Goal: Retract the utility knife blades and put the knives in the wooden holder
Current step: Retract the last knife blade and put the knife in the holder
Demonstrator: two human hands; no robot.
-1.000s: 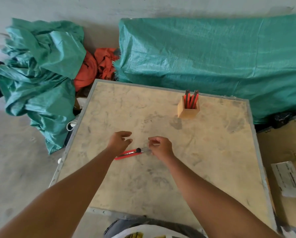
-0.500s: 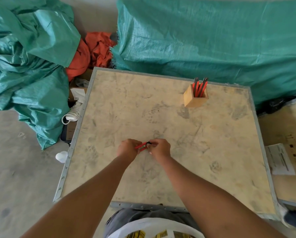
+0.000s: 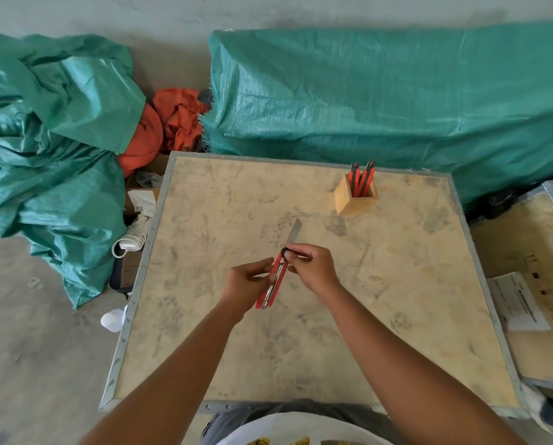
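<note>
A red utility knife (image 3: 273,285) is held above the middle of the wooden tabletop (image 3: 204,316), its steel blade (image 3: 293,232) extended and pointing away from me. My left hand (image 3: 246,284) grips the red handle. My right hand (image 3: 313,268) pinches the black slider near the knife's front end. A small wooden holder (image 3: 355,197) stands at the far right of the table, with several red and black knives (image 3: 361,178) upright in it.
Green tarps (image 3: 381,91) cover heaps behind and left of the table, with orange cloth (image 3: 169,120) between them. A white shoe (image 3: 134,236) lies by the left edge. A second board with a paper sheet (image 3: 519,303) sits at the right.
The knife has come up off the table into both hands and turned, so its blade now points away from me. The camera view shifted slightly.
</note>
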